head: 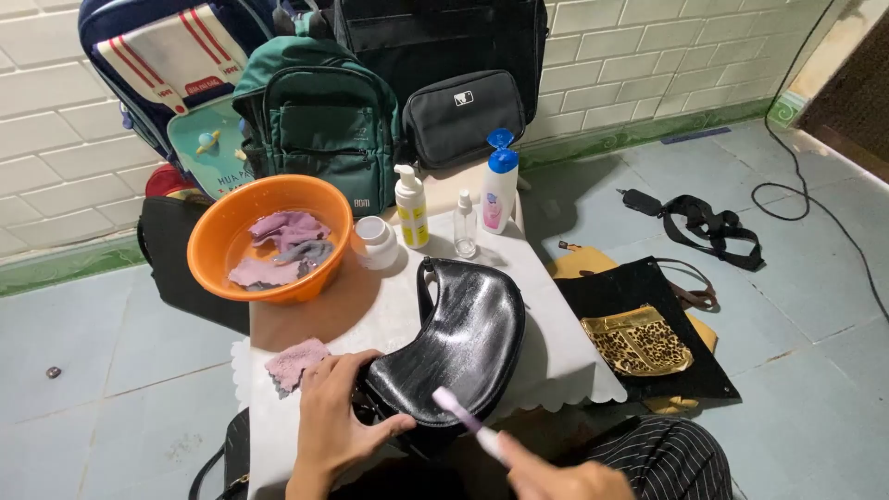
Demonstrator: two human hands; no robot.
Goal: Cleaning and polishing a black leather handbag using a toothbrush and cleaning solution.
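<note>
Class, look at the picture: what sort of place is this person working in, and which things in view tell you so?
Probably a home-style bag-cleaning spot: a low cloth-covered table on a tiled floor, an orange basin of wet cloths, and backpacks along a brick wall.

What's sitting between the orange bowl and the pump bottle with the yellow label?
A small white jar stands between the orange bowl and the pump bottle, close against the bowl's rim. The head view shows it.

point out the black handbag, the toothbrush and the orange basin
black handbag (472, 338), head view, on the middle of its glossy front
toothbrush (449, 401), head view, on the bristle head over the bag
orange basin (208, 241), head view, on its left rim
</note>
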